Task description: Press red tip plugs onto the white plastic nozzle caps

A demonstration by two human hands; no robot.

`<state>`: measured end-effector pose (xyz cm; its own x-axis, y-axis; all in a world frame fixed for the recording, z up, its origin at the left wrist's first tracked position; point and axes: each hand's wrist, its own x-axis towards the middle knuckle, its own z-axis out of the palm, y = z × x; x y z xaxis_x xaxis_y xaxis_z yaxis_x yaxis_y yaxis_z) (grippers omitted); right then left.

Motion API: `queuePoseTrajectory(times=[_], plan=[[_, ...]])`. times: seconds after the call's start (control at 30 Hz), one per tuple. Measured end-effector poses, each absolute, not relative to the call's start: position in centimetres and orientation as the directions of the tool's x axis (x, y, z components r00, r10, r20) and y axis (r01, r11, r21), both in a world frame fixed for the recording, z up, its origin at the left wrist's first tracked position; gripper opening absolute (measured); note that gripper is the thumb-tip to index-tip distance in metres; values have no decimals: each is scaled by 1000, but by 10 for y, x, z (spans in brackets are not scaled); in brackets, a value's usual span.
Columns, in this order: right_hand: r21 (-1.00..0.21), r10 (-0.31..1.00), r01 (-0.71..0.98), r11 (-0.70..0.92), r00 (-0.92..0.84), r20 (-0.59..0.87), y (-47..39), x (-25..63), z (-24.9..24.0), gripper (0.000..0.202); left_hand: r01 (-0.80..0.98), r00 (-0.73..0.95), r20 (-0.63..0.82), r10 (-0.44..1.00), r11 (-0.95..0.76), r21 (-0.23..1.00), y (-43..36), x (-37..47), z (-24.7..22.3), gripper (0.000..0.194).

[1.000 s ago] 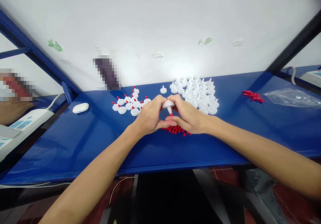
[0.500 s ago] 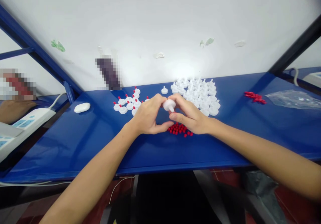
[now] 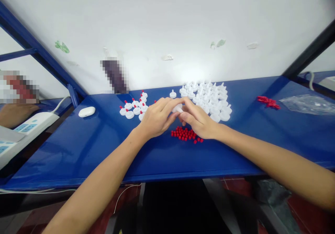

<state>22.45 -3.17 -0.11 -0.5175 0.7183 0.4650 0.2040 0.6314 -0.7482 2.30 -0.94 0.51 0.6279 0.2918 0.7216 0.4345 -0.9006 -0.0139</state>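
Between both hands is a white nozzle cap (image 3: 177, 108), its spout slanting down to the right. My left hand (image 3: 157, 118) is closed around its round base. The fingers of my right hand (image 3: 200, 120) pinch its spout, hiding the tip. Small red caps (image 3: 184, 133) lie scattered on the blue table just below the hands. Behind my right hand stands a crowd of white nozzle caps (image 3: 209, 99) with bare spouts, and one single white nozzle cap (image 3: 173, 94) stands apart. Several red-tipped nozzle caps (image 3: 136, 110) stand left of my left hand, some partly hidden by it.
A white rounded case (image 3: 87, 111) lies on the blue table (image 3: 86, 150). To the right are longer red pieces (image 3: 268, 102) and a clear plastic bag (image 3: 306, 104). Another person's hand (image 3: 19, 114) is at far left, near a white power strip (image 3: 36, 125).
My left thumb has come up from below, and the fingers have closed around the nozzle cap's base. The spout now tilts more to the right, with its red tip hidden by my right hand.
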Motion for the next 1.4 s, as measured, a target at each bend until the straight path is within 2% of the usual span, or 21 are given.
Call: queuePoseTrajectory(times=[0.23,0.37,0.43,0.63,0.73,0.87,0.97,1.13,1.27,1.4], plan=[[-739,748,257,623,-473,466,-29,226,1,32,477,590,741,319,-879,-1,-8,23,2,25],[-635,708,323,701,-414,572,-31,226,3,28,522,561,736,378,-852,40,-7,23,0,22],[-590,684,349,728,-430,589,-32,226,4,28,534,547,744,383,-844,42,-6,22,-1,23],[-583,674,361,728,-531,513,-35,228,8,18,530,547,745,382,-847,45,-5,22,-2,20],[-499,652,420,758,-531,542,-34,229,9,19,513,556,741,377,-857,51,-4,22,-2,15],[-325,609,524,787,-576,545,-28,232,8,20,505,555,736,387,-860,72,-6,23,-1,8],[-220,578,563,797,-603,550,-25,234,7,23,529,553,682,479,-834,158,-7,23,0,5],[-130,554,599,790,-606,571,-22,236,5,28,511,547,588,596,-794,329,-10,22,3,8],[7,481,625,781,-609,630,-20,234,3,30,395,510,548,664,-746,536,-14,28,2,15],[151,420,650,745,-632,651,-15,233,-2,29,345,433,446,784,-601,721,-18,36,2,24]])
